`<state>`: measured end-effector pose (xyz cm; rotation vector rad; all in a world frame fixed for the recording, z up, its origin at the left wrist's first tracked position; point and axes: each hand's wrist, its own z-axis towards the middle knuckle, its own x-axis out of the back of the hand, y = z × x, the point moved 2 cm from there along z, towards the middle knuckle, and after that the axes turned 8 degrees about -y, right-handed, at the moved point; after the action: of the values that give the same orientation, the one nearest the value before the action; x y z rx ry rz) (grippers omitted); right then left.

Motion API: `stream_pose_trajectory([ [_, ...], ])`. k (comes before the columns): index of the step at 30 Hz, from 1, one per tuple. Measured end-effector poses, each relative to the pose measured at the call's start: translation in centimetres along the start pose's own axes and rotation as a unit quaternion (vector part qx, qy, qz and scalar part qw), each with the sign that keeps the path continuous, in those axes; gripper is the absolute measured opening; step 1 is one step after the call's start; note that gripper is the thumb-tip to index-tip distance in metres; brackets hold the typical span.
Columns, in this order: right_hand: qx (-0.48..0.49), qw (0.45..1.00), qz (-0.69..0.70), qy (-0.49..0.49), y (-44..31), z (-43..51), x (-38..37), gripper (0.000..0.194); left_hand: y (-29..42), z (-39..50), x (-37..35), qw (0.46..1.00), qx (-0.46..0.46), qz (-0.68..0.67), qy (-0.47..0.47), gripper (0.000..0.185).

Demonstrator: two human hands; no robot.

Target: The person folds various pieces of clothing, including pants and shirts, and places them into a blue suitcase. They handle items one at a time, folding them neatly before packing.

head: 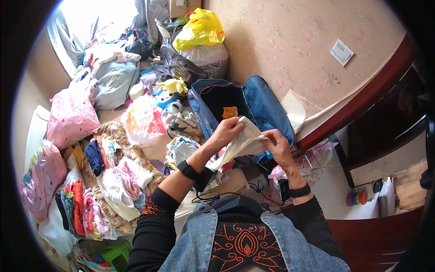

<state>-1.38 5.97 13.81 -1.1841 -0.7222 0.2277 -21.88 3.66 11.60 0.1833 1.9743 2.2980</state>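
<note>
A white cloth garment [239, 144] is stretched between my two hands, and its lower end hangs down to the left. My left hand [228, 130] pinches its upper edge between thumb and fingers. At the other side, my right hand [279, 146] grips the garment's right edge. Just beyond the hands stands a dark blue fabric storage bag [212, 102] with its lid [266, 108] folded back to the right. An orange-brown piece of cloth [230, 112] shows in the bag's opening. The bag's lower part is hidden behind my hands and the garment.
On the left lie folded clothes [76, 207], a loose pile of white and pink garments [124, 183] and pink plastic bags [73, 110]. Soft toys [166, 97] sit left of the storage bag. A yellow plastic bag [200, 29] stands behind. Black cables [217, 196] run close before me.
</note>
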Motion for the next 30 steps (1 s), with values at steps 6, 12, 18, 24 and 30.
stream_pose_trajectory([
  [6, 0.129, 0.979, -0.14, 0.077, -2.8, -0.8, 2.7, 0.016, 0.5, 1.6, 2.4, 0.999, 0.033, -0.018, 0.036, 0.027],
  [12, 0.139, 0.969, -0.189, 0.08, -4.1, -1.3, 3.2, 0.015, 0.9, 2.2, 2.5, 0.998, 0.041, -0.037, 0.041, 0.026],
  [18, 0.138, 0.958, -0.246, 0.055, -4.0, -0.3, 1.2, 0.019, 1.0, 2.3, -1.8, 0.998, -0.021, 0.035, 0.038, 0.029],
  [24, 0.135, 0.956, -0.261, 0.026, -4.2, 0.4, 1.2, 0.018, 1.8, 1.1, -3.1, 0.997, -0.029, 0.061, -0.048, 0.032],
  [30, 0.083, 0.973, -0.216, -0.004, -4.2, 0.5, 1.0, 0.017, 1.9, -0.1, -2.7, 0.977, -0.064, 0.179, -0.094, 0.033],
])
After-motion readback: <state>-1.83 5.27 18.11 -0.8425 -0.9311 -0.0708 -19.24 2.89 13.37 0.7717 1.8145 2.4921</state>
